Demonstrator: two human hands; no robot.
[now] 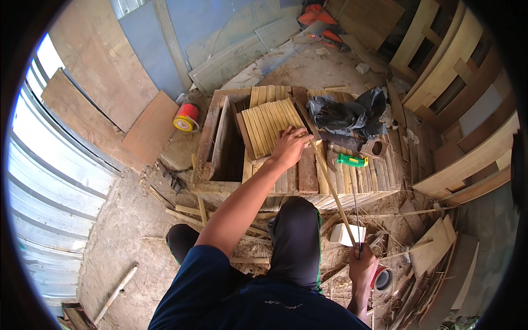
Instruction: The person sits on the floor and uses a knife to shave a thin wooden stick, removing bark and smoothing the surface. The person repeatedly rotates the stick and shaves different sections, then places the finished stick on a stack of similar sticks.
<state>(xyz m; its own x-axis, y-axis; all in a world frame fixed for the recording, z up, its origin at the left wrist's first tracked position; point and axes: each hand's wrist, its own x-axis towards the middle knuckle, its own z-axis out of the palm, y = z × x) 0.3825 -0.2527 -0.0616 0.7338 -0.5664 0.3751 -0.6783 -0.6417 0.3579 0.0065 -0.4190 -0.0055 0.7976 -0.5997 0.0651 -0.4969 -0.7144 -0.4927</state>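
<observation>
A long, thin bamboo strip (331, 190) slopes from my left hand down to my right. My left hand (291, 146) pinches its upper end, resting at the edge of a small panel of yellowish slats (268, 124). That panel lies tilted on a low wooden bench (308, 170) topped with slats. Lower right, my right hand (363, 267) is closed round the dark grip of a thin, long-bladed tool (357, 214), its blade pointing up beside the strip. Whether these fingers also grip the strip's lower end, I cannot tell.
On the bench lie a black plastic bag (352, 113), a green-and-yellow handle (352, 160) and a dark metal tool (341, 141). A white block (346, 235) and a red ring-shaped container (381, 279) sit near my right hand. A red-and-yellow tub (186, 117) stands left, with scraps around.
</observation>
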